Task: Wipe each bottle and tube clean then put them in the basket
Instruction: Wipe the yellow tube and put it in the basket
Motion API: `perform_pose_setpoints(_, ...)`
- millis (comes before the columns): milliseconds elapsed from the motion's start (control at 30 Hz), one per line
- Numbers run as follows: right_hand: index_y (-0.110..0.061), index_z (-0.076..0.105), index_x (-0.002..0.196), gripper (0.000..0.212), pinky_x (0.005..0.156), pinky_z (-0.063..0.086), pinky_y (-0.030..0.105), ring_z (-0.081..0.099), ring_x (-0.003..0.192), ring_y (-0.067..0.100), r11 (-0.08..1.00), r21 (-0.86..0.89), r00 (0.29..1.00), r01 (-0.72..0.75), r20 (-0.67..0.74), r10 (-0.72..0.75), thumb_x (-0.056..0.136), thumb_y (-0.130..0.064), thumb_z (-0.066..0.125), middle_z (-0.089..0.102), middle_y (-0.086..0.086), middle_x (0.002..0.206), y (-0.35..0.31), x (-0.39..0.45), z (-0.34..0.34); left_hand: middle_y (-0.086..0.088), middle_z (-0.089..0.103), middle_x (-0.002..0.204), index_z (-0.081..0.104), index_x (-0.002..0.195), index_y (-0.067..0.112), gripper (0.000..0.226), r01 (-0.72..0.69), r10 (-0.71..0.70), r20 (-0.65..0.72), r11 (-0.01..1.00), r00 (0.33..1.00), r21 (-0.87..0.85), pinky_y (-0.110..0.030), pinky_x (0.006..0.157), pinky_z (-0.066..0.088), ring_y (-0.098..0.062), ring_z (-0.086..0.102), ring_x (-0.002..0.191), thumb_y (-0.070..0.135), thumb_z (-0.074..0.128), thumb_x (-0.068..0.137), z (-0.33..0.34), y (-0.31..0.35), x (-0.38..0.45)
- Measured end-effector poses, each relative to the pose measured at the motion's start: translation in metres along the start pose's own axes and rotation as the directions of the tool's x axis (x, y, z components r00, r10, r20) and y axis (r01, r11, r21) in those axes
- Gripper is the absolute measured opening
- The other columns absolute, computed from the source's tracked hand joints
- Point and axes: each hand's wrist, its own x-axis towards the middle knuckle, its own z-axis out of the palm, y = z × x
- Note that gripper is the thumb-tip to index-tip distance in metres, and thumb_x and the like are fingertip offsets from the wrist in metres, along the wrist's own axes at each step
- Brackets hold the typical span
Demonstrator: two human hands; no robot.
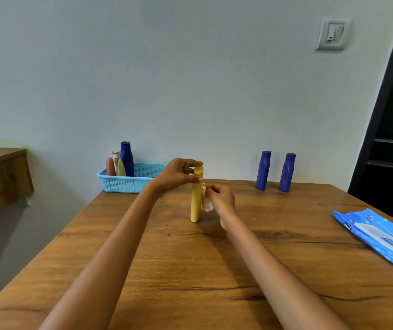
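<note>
A yellow tube (196, 201) stands upright on the wooden table (190, 270) in the middle. My left hand (176, 175) pinches its top end. My right hand (221, 201) presses a crumpled white wipe (206, 202) against the tube's right side. A light blue basket (129, 182) stands at the table's far left and holds a dark blue bottle (127, 158) and three small tubes (115, 166). Two dark blue bottles, one (264, 170) and the other (287, 172), stand upright at the far right by the wall.
A blue pack of wet wipes (381, 239) lies at the table's right edge. A wooden shelf (0, 177) juts out at the left, beyond the table. A dark door frame (386, 115) runs down the right side.
</note>
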Motion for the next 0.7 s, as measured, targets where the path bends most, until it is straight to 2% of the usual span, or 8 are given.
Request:
perform_pose_setpoints(100,-0.015,0.069,0.097,0.017,0.056,0.04,0.017,0.057,0.076,0.006,0.999,0.029,1.0,0.012,0.022,-0.013,0.093,-0.019,0.053,0.065,-0.004,0.085,-0.012,0.007,-0.001,-0.002,0.061,0.113,0.047,0.133,0.013,0.06,-0.002,0.0,-0.074,1.0,0.997,-0.03,-0.012,0.078,0.049,-0.009,0.06,0.098,0.013,0.073,0.079,0.005,0.0,-0.001)
perform_pose_setpoints(233,-0.015,0.071,0.096,0.017,0.06,0.042,0.018,0.057,0.08,0.01,0.996,0.091,0.998,0.007,0.069,-0.013,0.091,-0.018,0.055,0.065,-0.004,0.084,-0.028,0.015,-0.001,0.003,0.059,0.113,0.028,0.142,0.022,0.082,0.026,-0.038,-0.148,0.996,0.988,-0.084,-0.026,0.096,0.037,-0.011,0.055,0.106,0.023,0.076,0.076,0.008,-0.003,-0.001)
perform_pose_setpoints(300,-0.014,0.071,0.097,0.015,0.055,0.041,0.014,0.056,0.075,0.007,0.982,0.187,0.998,0.023,0.047,-0.033,0.089,-0.019,0.059,0.065,-0.005,0.082,-0.037,0.016,0.0,0.001,0.061,0.116,0.028,0.141,0.024,0.083,0.007,-0.04,-0.208,0.988,0.977,-0.156,-0.029,0.098,0.04,-0.014,0.057,0.11,0.025,0.077,0.074,0.006,-0.004,0.001)
perform_pose_setpoints(367,-0.014,0.071,0.099,0.015,0.053,0.042,0.012,0.06,0.074,0.006,0.949,0.31,0.998,0.051,0.015,-0.058,0.087,-0.021,0.064,0.068,-0.003,0.086,-0.048,0.017,0.001,-0.003,0.061,0.119,0.03,0.139,0.025,0.079,-0.025,-0.046,-0.266,0.965,0.963,-0.259,-0.022,0.086,0.049,-0.014,0.061,0.105,0.021,0.077,0.075,0.001,-0.002,0.003)
perform_pose_setpoints(467,-0.015,0.066,0.104,0.018,0.051,0.047,0.015,0.064,0.073,0.01,0.909,0.407,0.994,0.089,0.021,-0.107,0.087,-0.023,0.066,0.069,0.005,0.088,-0.059,0.015,0.007,-0.004,0.061,0.119,0.033,0.137,0.023,0.073,-0.087,-0.046,-0.326,0.921,0.944,-0.381,-0.011,0.069,0.051,-0.01,0.063,0.098,0.015,0.074,0.077,-0.006,0.004,0.005)
perform_pose_setpoints(567,-0.02,0.063,0.103,0.016,0.062,0.056,0.025,0.067,0.081,0.015,0.957,0.265,0.992,0.118,0.004,-0.123,0.089,-0.026,0.063,0.068,0.006,0.093,-0.056,0.015,0.012,-0.006,0.062,0.121,0.037,0.135,0.022,0.065,-0.122,-0.025,-0.326,0.898,0.945,-0.422,-0.019,0.086,0.051,-0.012,0.063,0.103,0.012,0.07,0.08,-0.011,0.002,0.0)
perform_pose_setpoints(633,-0.021,0.064,0.101,0.013,0.07,0.056,0.029,0.066,0.086,0.016,0.984,0.154,0.996,0.09,0.009,-0.092,0.09,-0.025,0.06,0.068,0.004,0.098,-0.048,0.017,0.009,-0.003,0.064,0.119,0.038,0.134,0.023,0.06,-0.134,-0.015,-0.315,0.885,0.949,-0.445,-0.035,0.104,0.042,-0.013,0.061,0.109,0.012,0.067,0.082,-0.015,-0.001,-0.003)
perform_pose_setpoints(700,-0.018,0.067,0.1,0.013,0.072,0.053,0.029,0.064,0.089,0.015,0.994,0.1,0.997,0.033,0.065,-0.04,0.091,-0.022,0.058,0.068,0.003,0.101,-0.042,0.02,0.005,0.001,0.067,0.115,0.039,0.134,0.023,0.06,-0.141,-0.007,-0.301,0.873,0.954,-0.468,-0.044,0.111,0.033,-0.015,0.059,0.114,0.016,0.068,0.082,-0.021,-0.003,-0.005)
